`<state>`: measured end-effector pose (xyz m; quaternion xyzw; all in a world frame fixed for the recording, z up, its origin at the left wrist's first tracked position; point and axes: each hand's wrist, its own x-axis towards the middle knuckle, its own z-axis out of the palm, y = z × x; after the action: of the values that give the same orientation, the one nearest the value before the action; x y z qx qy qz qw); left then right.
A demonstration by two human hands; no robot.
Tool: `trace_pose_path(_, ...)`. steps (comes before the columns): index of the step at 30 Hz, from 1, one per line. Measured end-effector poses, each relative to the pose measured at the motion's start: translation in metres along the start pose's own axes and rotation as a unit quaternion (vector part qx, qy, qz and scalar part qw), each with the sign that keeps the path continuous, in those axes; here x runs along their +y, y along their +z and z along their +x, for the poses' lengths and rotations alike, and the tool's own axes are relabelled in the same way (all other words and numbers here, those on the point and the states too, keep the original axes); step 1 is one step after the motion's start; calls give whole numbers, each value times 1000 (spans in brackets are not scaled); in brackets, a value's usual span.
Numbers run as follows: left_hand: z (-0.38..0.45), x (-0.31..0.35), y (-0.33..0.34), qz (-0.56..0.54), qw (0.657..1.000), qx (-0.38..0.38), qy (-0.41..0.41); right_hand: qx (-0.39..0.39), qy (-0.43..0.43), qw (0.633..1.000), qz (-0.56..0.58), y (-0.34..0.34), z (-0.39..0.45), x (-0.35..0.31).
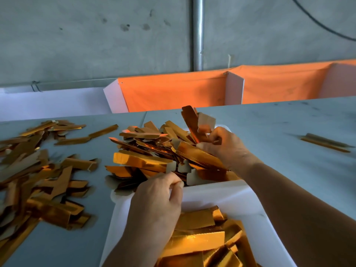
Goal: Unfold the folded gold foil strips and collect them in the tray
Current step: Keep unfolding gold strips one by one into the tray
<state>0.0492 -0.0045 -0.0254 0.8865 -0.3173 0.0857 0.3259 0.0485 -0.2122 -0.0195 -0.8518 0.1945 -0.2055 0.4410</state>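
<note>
**Gold strips heaped at the tray's far end, both hands working in the pile**

The gold foil strips (146, 151) are lying in a loose heap at the far end of the white tray (227, 197), mirror-bright on one side and showing plain tan card on the other, with notched tab ends. More of them are filling the tray's near compartment (200, 241), and a second, scattered heap (38, 170) is spreading over the tabletop (279, 120) to your left; a lone strip (327, 142) is lying well apart to your right.

Your right hand (225, 149) is curling its fingers around one upright strip (192, 124), pinching it above the pile. Your left hand (159, 199) is curling too, its fingertips pinching at the near edge of the heap, just by the tray's inner wall; which strip it is gripping you cannot tell.

The tabletop is looking pale, smooth and faintly marbled; behind it, orange cloth (173, 91) is hanging between white panels, with a metal pipe (198, 33) on the rough concrete wall
</note>
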Motion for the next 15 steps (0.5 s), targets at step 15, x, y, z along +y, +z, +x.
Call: trace_pose_path(15, 5, 6, -9, -383, 922, 42, -35, -96, -99, 990, -23, -13, -45, -17)
